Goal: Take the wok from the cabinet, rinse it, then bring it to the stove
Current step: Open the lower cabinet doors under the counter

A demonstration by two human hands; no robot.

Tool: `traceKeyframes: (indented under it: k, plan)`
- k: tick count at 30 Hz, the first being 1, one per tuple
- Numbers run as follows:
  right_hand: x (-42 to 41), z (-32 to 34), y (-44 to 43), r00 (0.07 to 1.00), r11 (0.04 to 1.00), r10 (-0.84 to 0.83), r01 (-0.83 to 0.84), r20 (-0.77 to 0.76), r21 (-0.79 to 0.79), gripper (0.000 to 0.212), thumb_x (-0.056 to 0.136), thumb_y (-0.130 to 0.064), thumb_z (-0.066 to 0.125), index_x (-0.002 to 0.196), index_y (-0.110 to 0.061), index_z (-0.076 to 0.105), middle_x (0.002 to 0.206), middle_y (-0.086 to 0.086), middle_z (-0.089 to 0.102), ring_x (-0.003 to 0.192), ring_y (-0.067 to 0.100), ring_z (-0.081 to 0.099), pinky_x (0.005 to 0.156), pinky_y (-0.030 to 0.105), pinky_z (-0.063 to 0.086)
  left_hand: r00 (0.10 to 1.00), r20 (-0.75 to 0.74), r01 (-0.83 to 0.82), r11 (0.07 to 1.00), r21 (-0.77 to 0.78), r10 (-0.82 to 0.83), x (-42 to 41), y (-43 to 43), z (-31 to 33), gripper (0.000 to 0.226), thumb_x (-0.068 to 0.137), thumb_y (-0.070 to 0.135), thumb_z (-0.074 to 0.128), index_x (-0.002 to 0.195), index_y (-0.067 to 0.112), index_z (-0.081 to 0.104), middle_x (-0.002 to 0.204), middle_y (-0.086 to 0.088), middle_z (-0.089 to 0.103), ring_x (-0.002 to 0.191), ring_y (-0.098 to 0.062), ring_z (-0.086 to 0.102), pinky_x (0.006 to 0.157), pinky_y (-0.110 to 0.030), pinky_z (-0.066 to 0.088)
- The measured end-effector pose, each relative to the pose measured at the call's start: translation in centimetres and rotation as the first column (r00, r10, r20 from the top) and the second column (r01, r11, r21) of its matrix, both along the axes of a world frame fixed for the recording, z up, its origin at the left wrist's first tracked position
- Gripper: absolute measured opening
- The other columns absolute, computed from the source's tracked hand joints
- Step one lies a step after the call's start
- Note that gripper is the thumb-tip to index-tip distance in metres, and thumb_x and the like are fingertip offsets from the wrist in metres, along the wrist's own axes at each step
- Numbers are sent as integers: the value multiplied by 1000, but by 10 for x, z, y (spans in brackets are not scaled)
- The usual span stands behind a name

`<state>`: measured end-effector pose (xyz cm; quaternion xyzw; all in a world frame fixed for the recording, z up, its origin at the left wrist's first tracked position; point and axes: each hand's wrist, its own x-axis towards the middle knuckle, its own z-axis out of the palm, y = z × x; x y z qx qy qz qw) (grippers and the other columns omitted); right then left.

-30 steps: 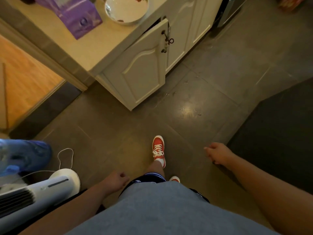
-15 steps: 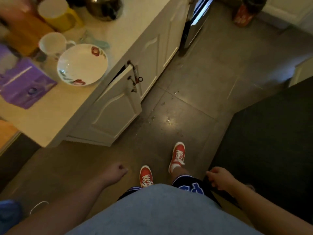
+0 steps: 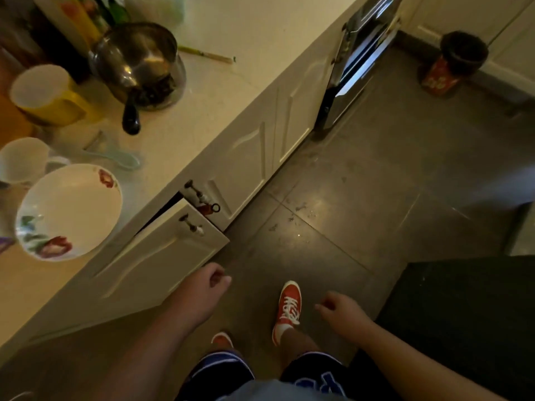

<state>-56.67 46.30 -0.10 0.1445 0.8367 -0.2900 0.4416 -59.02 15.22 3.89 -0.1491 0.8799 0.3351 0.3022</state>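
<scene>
Wok position cannot be told from this view; a cream panelled cabinet door (image 3: 162, 261) is seen standing ajar below the pale surface (image 3: 220, 91). The left hand (image 3: 207, 287) is held just beside that door's lower corner, fingers loosely curled, nothing grasped. The right hand (image 3: 340, 309) is held over the grey tiled floor (image 3: 376, 183), likewise loosely curled and released. A white flowered bowl (image 3: 69, 209) and a steel saucepan (image 3: 139, 59) are set on the surface.

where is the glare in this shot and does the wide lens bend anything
Head view: dim, warm light overall; soft glare patch on the floor tiles beyond the cabinet door; bright highlights on the steel pot and oven front; the counter edge curves slightly from the wide lens.
</scene>
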Motion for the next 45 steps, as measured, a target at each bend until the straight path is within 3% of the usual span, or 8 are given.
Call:
traceKeyframes:
  k: [7,16,22,25,36,39,42,45]
  plan:
    - [-120,-29,-74,992,959,51,-82,-118,-273,20,97,-40,54,109,-26,61,99,-5,64,88,9,64,75,26,54,983,-180,-47,998,-52,37,-71,29,-20,30,91,46,54,118,34,56,106,13,58,93,-1,54,65,-14,41]
    - [-210,-75,-190,937,788,-154,-76,-315,-611,32,103,-27,48,132,-21,60,116,-7,61,98,-3,59,80,12,47,937,-329,-162,981,-106,119,-112,11,-72,39,94,42,52,131,33,48,129,9,54,106,2,43,69,-8,32]
    - [-232,-82,-235,956,652,-136,-112,-261,-750,35,104,-17,44,136,-19,59,132,1,62,121,15,57,101,29,48,877,-375,-307,951,45,301,-110,-5,-83,37,95,47,43,131,40,45,116,21,51,95,14,48,66,-10,37]
    - [-237,-82,-238,960,659,-71,-160,-272,-735,34,103,-15,49,136,-19,57,125,-4,60,115,14,59,96,25,49,865,-388,-319,946,64,318,-109,-9,-83,36,93,48,44,129,39,47,116,21,53,98,13,50,68,-10,38]
    - [-232,-73,-236,890,761,24,-312,-455,-569,22,100,-20,55,120,-15,59,121,6,59,106,27,61,93,49,52,874,-382,-310,950,37,300,-99,-3,-75,42,93,40,50,133,29,47,126,11,56,109,1,51,74,-10,41]
    - [-229,-73,-235,884,771,21,-313,-468,-555,18,99,-16,55,117,-14,59,118,7,59,105,28,61,93,51,51,870,-470,-215,972,-97,146,-93,-4,-60,38,92,41,48,125,24,55,116,8,59,103,-4,53,76,-13,42]
    - [-228,-73,-234,899,777,22,-291,-437,-559,18,98,-15,55,116,-15,58,118,8,59,106,30,61,94,52,51,757,-646,-177,920,-351,-101,-86,-16,-49,36,90,34,53,117,11,61,113,-7,65,108,-23,57,91,-32,44]
    - [-228,-71,-235,898,780,36,-300,-439,-549,19,99,-16,55,117,-18,58,120,4,58,107,26,60,95,50,51,856,-509,-217,828,-516,-93,-90,-23,-44,56,83,39,62,132,14,49,133,-12,57,124,-29,49,102,-46,37]
